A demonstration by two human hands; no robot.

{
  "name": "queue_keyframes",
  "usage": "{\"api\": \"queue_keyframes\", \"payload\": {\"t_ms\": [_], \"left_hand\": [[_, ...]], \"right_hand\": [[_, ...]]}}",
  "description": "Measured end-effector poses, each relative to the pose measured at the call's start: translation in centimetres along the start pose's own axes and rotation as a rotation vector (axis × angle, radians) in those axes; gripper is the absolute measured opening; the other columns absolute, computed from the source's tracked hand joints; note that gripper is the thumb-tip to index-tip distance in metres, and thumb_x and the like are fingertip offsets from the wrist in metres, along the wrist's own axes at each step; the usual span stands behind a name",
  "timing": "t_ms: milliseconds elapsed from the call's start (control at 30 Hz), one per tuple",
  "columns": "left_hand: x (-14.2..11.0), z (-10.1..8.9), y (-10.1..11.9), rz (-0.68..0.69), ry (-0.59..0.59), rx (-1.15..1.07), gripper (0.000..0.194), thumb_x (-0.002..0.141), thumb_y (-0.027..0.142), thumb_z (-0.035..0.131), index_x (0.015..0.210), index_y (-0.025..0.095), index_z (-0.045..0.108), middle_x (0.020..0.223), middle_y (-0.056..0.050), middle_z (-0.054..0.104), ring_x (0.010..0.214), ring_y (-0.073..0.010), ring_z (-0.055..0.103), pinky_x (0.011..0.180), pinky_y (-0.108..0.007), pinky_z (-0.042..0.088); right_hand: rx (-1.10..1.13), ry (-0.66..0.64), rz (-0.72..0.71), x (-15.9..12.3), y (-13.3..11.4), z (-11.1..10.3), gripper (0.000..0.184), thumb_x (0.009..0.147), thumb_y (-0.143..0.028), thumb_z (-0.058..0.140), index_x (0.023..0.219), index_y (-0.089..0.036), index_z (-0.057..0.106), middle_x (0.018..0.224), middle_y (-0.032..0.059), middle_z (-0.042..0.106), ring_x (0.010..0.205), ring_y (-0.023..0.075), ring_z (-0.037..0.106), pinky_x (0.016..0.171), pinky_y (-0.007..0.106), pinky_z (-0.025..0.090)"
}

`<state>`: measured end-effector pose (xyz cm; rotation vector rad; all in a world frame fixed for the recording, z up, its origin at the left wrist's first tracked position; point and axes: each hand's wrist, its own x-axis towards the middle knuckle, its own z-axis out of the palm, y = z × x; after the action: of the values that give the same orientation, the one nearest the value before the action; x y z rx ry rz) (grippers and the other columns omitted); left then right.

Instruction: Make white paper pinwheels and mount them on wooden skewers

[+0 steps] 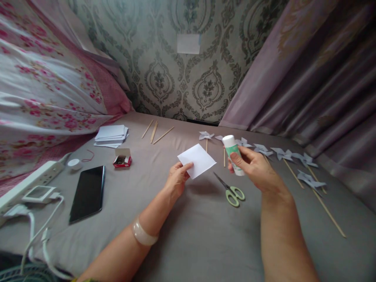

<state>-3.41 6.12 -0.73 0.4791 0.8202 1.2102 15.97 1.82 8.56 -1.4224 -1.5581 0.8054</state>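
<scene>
A white square of paper (199,158) is pinched between the thumb and fingers of my left hand (178,177), held up above the grey sheet. My right hand (255,166) grips a green and white glue stick (232,150) with a white cap on top, slightly tilted. Below and between the two hands lies a pair of scissors (232,193) with pale green handles, its blades pointing up and to the left. Behind and beyond my right hand lie several white paper pinwheels (283,154) on wooden sticks, some partly hidden by the hand and glue stick.
At the left back sits a stack of white paper (110,135), with several loose wooden sticks (158,133) farther right. Nearer are a small open red box (122,158), a black phone (87,194), a power strip (38,181) with cables and a round white object (74,164).
</scene>
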Motion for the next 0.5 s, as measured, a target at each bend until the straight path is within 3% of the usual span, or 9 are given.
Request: {"api": "queue_keyframes", "payload": {"t_ms": [100,267,500], "left_hand": [[-0.6,0.2,0.0,0.007,-0.019,0.019,0.022,0.058,0.014,0.077,0.079,0.012,0.071,0.081,-0.01,0.074,0.064,-0.0163,0.065,0.064,-0.027,0.051],[-1.1,0.3,-0.2,0.03,-0.056,0.043,0.026,0.057,0.02,0.081,0.081,0.012,0.072,0.084,-0.011,0.074,0.067,-0.0178,0.065,0.067,-0.029,0.05],[-1.3,0.2,0.0,0.096,-0.085,0.067,0.033,0.055,0.026,0.083,0.083,0.01,0.073,0.08,-0.009,0.073,0.067,-0.017,0.063,0.067,-0.028,0.048]], "right_hand": [[-0.154,-0.001,-0.03,-0.1,-0.4,0.1,0.05,0.077,-0.058,0.061,0.106,-0.018,0.066,0.07,0.0012,0.064,0.057,0.0132,0.057,0.053,0.025,0.047],[-0.24,0.004,-0.084,-0.5,-0.7,0.9,0.036,0.074,-0.043,0.066,0.101,-0.019,0.064,0.099,0.007,0.07,0.088,0.0202,0.064,0.073,0.028,0.051],[-0.437,0.087,-0.033,-1.3,-1.6,1.3,0.026,0.071,-0.038,0.068,0.09,-0.02,0.066,0.081,0.0041,0.07,0.067,0.0168,0.062,0.057,0.025,0.046]]}}
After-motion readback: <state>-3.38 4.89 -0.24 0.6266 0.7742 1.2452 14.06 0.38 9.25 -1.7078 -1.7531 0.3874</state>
